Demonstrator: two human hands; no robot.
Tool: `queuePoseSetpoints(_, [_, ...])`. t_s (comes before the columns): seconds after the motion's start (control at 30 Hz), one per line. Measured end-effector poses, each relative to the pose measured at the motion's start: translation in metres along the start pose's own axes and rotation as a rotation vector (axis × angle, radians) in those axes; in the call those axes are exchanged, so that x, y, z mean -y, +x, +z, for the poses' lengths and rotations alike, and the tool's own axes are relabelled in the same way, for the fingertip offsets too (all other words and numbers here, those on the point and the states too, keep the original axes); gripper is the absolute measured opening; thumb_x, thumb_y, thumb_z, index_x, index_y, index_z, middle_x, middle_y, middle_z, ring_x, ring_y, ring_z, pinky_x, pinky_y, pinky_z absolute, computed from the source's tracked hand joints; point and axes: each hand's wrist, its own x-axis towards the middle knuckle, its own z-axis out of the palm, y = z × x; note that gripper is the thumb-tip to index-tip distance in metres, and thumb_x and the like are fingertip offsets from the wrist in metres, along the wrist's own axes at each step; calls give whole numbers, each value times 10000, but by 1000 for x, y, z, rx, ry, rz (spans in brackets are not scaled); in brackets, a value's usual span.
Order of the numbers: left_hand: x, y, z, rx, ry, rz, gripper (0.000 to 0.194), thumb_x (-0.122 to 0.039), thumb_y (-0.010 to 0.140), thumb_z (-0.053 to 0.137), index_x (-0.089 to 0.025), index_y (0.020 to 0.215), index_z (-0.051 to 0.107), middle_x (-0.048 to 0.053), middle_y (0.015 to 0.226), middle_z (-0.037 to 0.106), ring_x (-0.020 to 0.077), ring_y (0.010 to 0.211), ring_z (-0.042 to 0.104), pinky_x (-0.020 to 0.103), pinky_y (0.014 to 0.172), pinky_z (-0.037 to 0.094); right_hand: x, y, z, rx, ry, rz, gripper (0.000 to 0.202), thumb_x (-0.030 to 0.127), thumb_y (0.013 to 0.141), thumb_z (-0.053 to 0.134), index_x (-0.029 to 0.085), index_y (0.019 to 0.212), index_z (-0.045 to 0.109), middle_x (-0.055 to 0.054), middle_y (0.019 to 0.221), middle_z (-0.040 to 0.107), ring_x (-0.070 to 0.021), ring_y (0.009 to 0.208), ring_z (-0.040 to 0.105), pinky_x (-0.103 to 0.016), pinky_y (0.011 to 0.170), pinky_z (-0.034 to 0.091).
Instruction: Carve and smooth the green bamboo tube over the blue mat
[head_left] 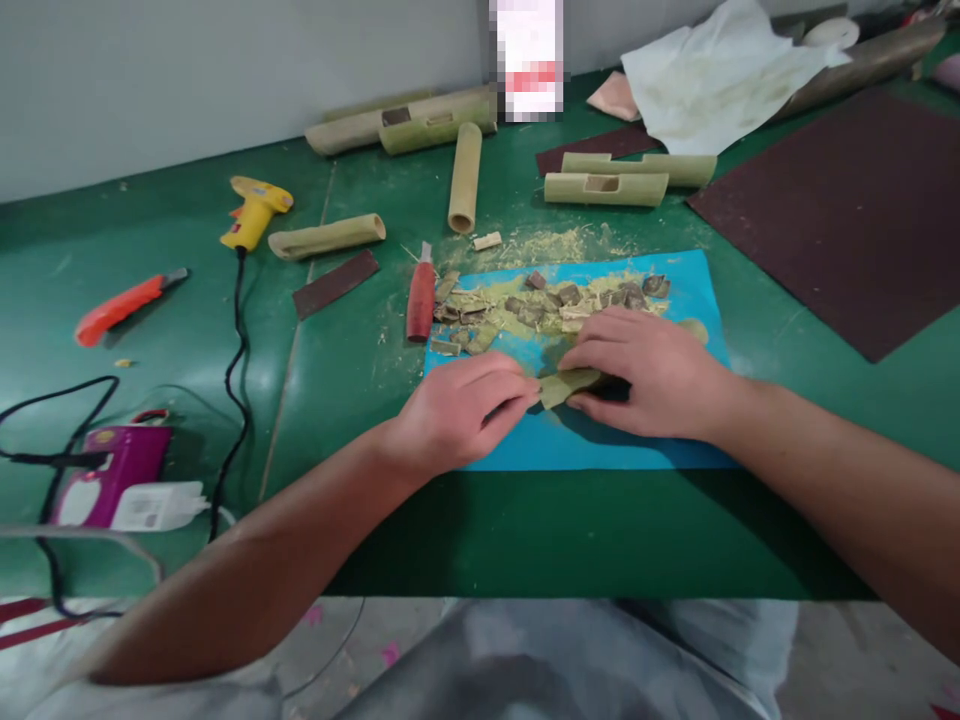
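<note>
Over a blue mat (712, 310), a small greenish piece (566, 388) is between my two hands. My right hand (649, 372) curls round its right end, thumb below and fingers above. At its left end my left hand (472, 410) pinches with the fingertips, and the exact contact there is partly hidden. Brown chips (525, 310) and yellow-green shavings lie on the mat just beyond my hands. A red-handled tool (421, 298) lies at the mat's left edge.
On the green table (337, 370) are a yellow glue gun (256, 213), an orange cutter (124, 308), a purple power box (124, 465) with cables, bamboo tubes (465, 178), dark brown sheets (840, 215) and white paper (712, 75). A grey wall stands behind.
</note>
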Motion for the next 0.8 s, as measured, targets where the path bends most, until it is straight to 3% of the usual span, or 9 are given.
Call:
queuePoseSetpoints(0.07, [2, 1, 0, 3, 3, -19, 131, -184, 1037, 623, -167, 974, 737, 51, 919, 792, 148, 856, 765, 223, 780, 605, 5, 0, -2, -31, -62, -15, 202, 290, 927, 610, 203, 1075, 717, -108, 1013, 723, -285, 976, 648, -421, 832, 468])
queuePoseSetpoints(0.2, [4, 2, 2, -8, -17, -28, 95, -186, 1028, 644, -170, 994, 732, 55, 952, 803, 159, 902, 779, 234, 834, 620, 10, -1, -6, -59, -136, -21, 182, 268, 1004, 535, 225, 989, 711, -102, 1039, 748, -266, 976, 660, -402, 817, 471])
queuePoseSetpoints(0.5, [0, 3, 1, 9, -64, 12, 90, -192, 1027, 642, -188, 997, 726, 44, 934, 795, 140, 827, 760, 227, 767, 615, -4, 0, 4, -19, 23, -19, 146, 268, 976, 579, 224, 1017, 713, -99, 1016, 711, -269, 991, 648, -424, 857, 512])
queuePoseSetpoints(0.67, [0, 2, 0, -19, -33, 36, 79, -155, 1010, 653, -167, 996, 729, 56, 939, 788, 145, 825, 748, 238, 761, 601, -4, 2, -1, 12, 69, 1, 133, 277, 957, 590, 227, 989, 708, -90, 980, 686, -265, 981, 634, -409, 836, 506])
queuePoseSetpoints(0.8, [3, 2, 0, 35, -88, 13, 96, -166, 1014, 642, -169, 1001, 737, 59, 958, 791, 152, 852, 758, 243, 774, 610, -4, 2, -3, 43, 87, 23, 120, 287, 945, 593, 239, 974, 699, -85, 985, 683, -266, 997, 632, -396, 818, 504])
